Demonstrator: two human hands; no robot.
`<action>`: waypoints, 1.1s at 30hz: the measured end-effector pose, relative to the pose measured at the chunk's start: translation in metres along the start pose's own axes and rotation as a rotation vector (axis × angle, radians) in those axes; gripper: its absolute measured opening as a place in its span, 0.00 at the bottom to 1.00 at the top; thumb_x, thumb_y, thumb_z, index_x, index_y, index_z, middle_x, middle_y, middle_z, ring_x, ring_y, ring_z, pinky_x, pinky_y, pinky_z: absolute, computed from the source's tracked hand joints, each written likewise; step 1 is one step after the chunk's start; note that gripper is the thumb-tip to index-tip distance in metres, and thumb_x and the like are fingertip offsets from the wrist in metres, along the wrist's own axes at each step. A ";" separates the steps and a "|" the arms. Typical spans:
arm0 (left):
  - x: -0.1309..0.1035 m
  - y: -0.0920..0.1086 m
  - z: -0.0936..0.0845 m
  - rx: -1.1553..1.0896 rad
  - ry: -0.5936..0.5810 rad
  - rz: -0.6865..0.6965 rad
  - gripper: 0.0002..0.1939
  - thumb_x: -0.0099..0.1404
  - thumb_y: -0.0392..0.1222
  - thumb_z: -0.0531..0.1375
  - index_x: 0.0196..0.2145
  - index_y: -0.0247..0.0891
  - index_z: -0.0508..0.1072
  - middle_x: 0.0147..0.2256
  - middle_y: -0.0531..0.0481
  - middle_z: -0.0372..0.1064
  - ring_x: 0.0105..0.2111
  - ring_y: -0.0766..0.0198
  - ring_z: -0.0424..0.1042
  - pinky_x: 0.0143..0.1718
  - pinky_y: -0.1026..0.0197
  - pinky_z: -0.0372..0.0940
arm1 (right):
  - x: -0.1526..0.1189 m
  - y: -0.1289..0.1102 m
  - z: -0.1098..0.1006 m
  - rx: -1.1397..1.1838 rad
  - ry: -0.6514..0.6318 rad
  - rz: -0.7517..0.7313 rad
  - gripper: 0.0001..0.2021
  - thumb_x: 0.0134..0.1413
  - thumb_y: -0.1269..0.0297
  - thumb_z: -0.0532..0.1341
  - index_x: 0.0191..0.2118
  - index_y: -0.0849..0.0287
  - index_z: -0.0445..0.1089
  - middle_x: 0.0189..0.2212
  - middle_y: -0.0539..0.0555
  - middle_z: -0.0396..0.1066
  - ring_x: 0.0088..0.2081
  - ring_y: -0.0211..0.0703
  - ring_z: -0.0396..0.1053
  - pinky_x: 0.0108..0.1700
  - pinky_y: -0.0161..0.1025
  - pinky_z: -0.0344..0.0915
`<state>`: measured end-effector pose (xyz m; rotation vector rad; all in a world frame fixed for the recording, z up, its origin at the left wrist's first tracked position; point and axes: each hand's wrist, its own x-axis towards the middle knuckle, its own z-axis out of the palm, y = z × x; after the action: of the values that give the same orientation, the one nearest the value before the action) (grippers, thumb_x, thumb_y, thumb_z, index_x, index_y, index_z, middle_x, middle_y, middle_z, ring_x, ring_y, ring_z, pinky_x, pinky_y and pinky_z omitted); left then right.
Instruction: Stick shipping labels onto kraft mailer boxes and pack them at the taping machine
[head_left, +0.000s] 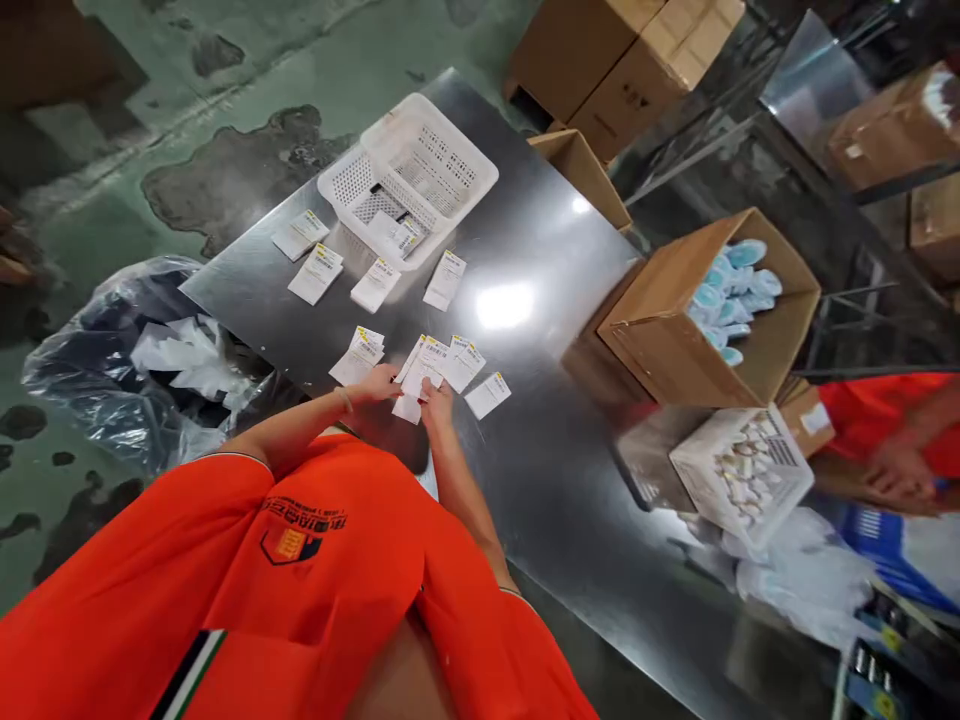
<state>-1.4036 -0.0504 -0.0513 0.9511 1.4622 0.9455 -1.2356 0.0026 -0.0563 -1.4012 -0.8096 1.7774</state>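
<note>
Between my two hands is a small bunch of white printed labels [426, 362] with barcodes and yellow marks on their top edge. My left hand [378, 383] pinches the left edge of the bunch. On the lower right, my right hand [436, 402] is closed on the same labels, its thumb on the front. Just left of them lies a fanned pile of labels [358, 357]. To the right are another pile [465, 363] and a separate label stack [488, 396]. Several more stacks, such as one label stack [375, 286], lie farther up the table.
A white perforated basket [480, 180] holding some labels stands on the metal table [540, 450]. To the right are a carton [660, 320] of blue-ended wrapped items and a white crate [697, 465]. A plastic-lined bin [97, 340] is at left. Another person's hands [900, 470] show at far right.
</note>
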 end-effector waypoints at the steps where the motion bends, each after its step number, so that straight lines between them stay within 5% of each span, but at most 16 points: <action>1: 0.002 -0.001 -0.017 0.017 -0.012 -0.013 0.07 0.51 0.34 0.71 0.31 0.36 0.81 0.26 0.49 0.76 0.32 0.52 0.78 0.37 0.55 0.72 | 0.002 0.001 0.004 -0.004 0.013 -0.006 0.17 0.52 0.72 0.67 0.48 0.52 0.71 0.43 0.48 0.85 0.42 0.39 0.83 0.47 0.37 0.80; 3: 0.008 -0.002 -0.061 0.083 0.215 -0.079 0.12 0.52 0.30 0.70 0.36 0.36 0.82 0.31 0.48 0.78 0.37 0.52 0.78 0.44 0.54 0.72 | 0.003 0.002 0.006 -0.013 0.027 -0.007 0.18 0.50 0.73 0.66 0.47 0.51 0.71 0.42 0.46 0.85 0.40 0.38 0.83 0.46 0.36 0.80; 5: 0.015 -0.003 -0.110 0.196 0.672 -0.172 0.16 0.58 0.28 0.69 0.45 0.34 0.81 0.40 0.44 0.79 0.47 0.50 0.77 0.54 0.49 0.70 | 0.003 0.002 0.002 -0.038 0.019 -0.004 0.18 0.49 0.73 0.67 0.46 0.51 0.71 0.40 0.46 0.85 0.40 0.39 0.83 0.45 0.36 0.80; 6: 0.018 -0.003 -0.134 0.230 0.812 -0.211 0.21 0.61 0.28 0.69 0.52 0.31 0.78 0.47 0.39 0.78 0.54 0.47 0.74 0.60 0.46 0.66 | 0.002 0.002 -0.001 -0.055 0.008 -0.001 0.17 0.49 0.73 0.67 0.45 0.51 0.71 0.39 0.46 0.85 0.40 0.40 0.83 0.44 0.36 0.80; 8: 0.025 -0.004 -0.171 0.276 0.966 -0.271 0.30 0.64 0.28 0.70 0.63 0.26 0.71 0.61 0.29 0.69 0.64 0.42 0.65 0.67 0.41 0.59 | 0.001 0.002 -0.006 -0.084 -0.004 0.006 0.16 0.49 0.73 0.67 0.44 0.51 0.71 0.38 0.46 0.85 0.40 0.40 0.82 0.44 0.36 0.80; 10: 0.033 -0.007 -0.193 0.309 0.979 -0.303 0.39 0.63 0.29 0.74 0.68 0.23 0.65 0.68 0.23 0.60 0.69 0.39 0.57 0.69 0.39 0.54 | 0.000 0.003 -0.007 -0.106 0.004 0.027 0.16 0.48 0.73 0.67 0.43 0.51 0.71 0.37 0.45 0.85 0.39 0.40 0.82 0.43 0.36 0.79; 17: 0.050 -0.018 -0.197 0.424 0.955 -0.351 0.38 0.59 0.36 0.81 0.60 0.33 0.68 0.68 0.29 0.59 0.67 0.39 0.56 0.65 0.42 0.55 | 0.001 0.005 0.005 -0.116 0.051 0.068 0.16 0.48 0.74 0.67 0.43 0.52 0.71 0.36 0.45 0.84 0.37 0.39 0.80 0.42 0.36 0.77; 24: 0.048 -0.014 -0.199 0.343 0.990 -0.371 0.45 0.54 0.29 0.82 0.61 0.31 0.64 0.66 0.31 0.64 0.63 0.47 0.60 0.64 0.48 0.55 | 0.007 0.000 0.016 -0.211 0.031 0.066 0.14 0.52 0.73 0.66 0.43 0.50 0.70 0.36 0.45 0.83 0.38 0.40 0.81 0.43 0.38 0.76; 33: 0.038 -0.022 -0.213 0.076 0.947 -0.260 0.19 0.71 0.24 0.62 0.58 0.33 0.69 0.51 0.45 0.77 0.48 0.62 0.71 0.59 0.55 0.61 | 0.003 0.004 0.011 -0.137 0.071 0.064 0.17 0.48 0.74 0.67 0.44 0.51 0.72 0.38 0.46 0.84 0.39 0.40 0.81 0.44 0.38 0.79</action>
<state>-1.6199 -0.0344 -0.0678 0.3159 2.3492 1.2146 -1.2471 0.0024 -0.0591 -1.5862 -0.8712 1.7365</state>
